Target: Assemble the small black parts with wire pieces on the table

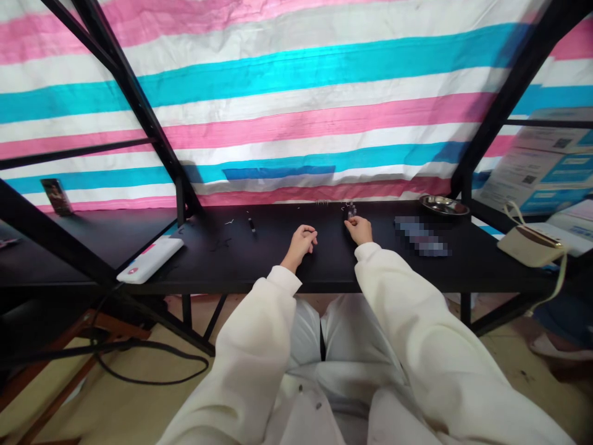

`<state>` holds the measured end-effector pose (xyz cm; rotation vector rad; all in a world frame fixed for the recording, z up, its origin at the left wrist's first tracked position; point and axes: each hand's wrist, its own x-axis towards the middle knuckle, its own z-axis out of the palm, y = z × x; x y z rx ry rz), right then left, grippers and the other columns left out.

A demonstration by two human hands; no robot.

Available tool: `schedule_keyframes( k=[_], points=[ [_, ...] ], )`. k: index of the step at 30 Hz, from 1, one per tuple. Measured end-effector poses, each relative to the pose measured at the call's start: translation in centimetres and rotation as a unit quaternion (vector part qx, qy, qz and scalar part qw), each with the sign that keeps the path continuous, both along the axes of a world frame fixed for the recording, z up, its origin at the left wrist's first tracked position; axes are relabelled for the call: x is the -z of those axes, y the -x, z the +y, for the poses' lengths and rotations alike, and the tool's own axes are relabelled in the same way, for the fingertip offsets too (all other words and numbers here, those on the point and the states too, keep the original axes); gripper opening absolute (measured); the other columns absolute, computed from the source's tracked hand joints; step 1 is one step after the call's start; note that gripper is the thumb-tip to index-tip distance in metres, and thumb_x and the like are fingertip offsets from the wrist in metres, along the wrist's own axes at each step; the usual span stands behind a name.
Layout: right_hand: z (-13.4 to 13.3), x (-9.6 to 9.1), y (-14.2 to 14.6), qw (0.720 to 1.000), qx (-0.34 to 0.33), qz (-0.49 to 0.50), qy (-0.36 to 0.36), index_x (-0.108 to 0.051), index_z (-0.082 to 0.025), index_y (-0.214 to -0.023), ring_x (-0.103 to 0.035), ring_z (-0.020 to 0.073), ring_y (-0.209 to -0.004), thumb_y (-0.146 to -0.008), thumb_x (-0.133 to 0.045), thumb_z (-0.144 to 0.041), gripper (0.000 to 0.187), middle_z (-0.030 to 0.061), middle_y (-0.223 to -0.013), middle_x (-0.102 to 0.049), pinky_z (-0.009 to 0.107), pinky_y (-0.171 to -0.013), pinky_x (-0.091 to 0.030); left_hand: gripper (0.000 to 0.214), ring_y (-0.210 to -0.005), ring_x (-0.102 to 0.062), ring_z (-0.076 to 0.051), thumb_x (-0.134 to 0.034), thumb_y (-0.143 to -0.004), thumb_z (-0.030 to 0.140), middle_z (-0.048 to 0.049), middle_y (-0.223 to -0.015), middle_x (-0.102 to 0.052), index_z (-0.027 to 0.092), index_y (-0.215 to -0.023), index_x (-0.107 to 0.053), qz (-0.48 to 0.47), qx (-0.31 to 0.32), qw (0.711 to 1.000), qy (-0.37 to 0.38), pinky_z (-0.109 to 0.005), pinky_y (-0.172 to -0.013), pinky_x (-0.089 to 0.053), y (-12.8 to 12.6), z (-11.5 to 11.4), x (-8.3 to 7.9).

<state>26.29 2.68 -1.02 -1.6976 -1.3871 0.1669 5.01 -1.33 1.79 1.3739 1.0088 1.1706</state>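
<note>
My left hand hovers over the middle of the black table, its fingers curled in toward the thumb. Whatever those fingers may hold is too small or hidden to make out. Farther right, my right hand reaches toward the back of the table with thumb and fingers pinched together. Right at its fingertips is a small object, partly dark and partly clear; its kind is not plain, and I cannot tell whether the pinch grips it. A short black pen-like stick with a pale end lies to the left of my hands.
The black tabletop carries a white box-shaped device at left, a round metal dish at back right and a blurred-out item. Thin white scraps lie near the back. A beige handbag sits right. Black frame posts slant on both sides.
</note>
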Motion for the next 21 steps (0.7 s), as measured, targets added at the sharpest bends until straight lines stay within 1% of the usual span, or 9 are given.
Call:
schedule_keyframes(
  k=[6, 13, 17, 21],
  points=[
    [-0.02, -0.06, -0.06, 1.0, 0.008, -0.002, 0.027, -0.069, -0.018, -0.08, -0.063, 0.0189, -0.077, -0.074, -0.059, -0.033, 0.019, 0.0071, -0.081, -0.07, 0.027, -0.07, -0.044, 0.011, -0.027, -0.037, -0.003, -0.055, -0.077, 0.018, 0.0077, -0.05, -0.053, 0.017, -0.081, -0.044, 0.004, 0.001, 1.0, 0.001, -0.016, -0.032, -0.023, -0.04, -0.23, -0.21],
    [-0.09, -0.18, -0.06, 0.999, 0.012, -0.004, 0.036, -0.069, -0.018, -0.081, -0.063, 0.0192, -0.079, -0.074, -0.06, -0.033, 0.019, 0.0073, -0.082, -0.071, 0.027, -0.071, -0.045, 0.012, -0.027, -0.037, -0.003, -0.056, -0.077, 0.019, 0.0075, -0.05, -0.053, 0.016, -0.081, -0.045, 0.007, 0.0, 1.0, 0.002, -0.016, -0.033, -0.023, -0.06, -0.28, -0.28],
    [-0.34, -0.29, 0.12, 0.999, 0.014, -0.024, 0.041, -0.068, -0.018, -0.083, -0.063, 0.0195, -0.08, -0.076, -0.058, -0.031, 0.018, 0.0079, -0.082, -0.07, 0.028, -0.072, -0.045, 0.011, -0.027, -0.038, -0.003, -0.055, -0.078, 0.018, 0.0075, -0.05, -0.053, 0.016, -0.081, -0.045, 0.008, 0.001, 1.0, 0.002, -0.016, -0.032, -0.023, -0.06, -0.3, -0.29],
    [-0.77, -0.37, 0.22, 0.997, 0.03, -0.052, 0.055, -0.068, -0.017, -0.087, -0.064, 0.0204, -0.083, -0.079, -0.056, -0.028, 0.018, 0.0097, -0.085, -0.07, 0.029, -0.075, -0.045, 0.009, -0.027, -0.038, -0.004, -0.053, -0.078, 0.017, 0.0072, -0.051, -0.053, 0.017, -0.082, -0.045, 0.01, 0.003, 1.0, -0.004, -0.017, -0.032, -0.022, -0.06, -0.16, -0.12]
  ],
)
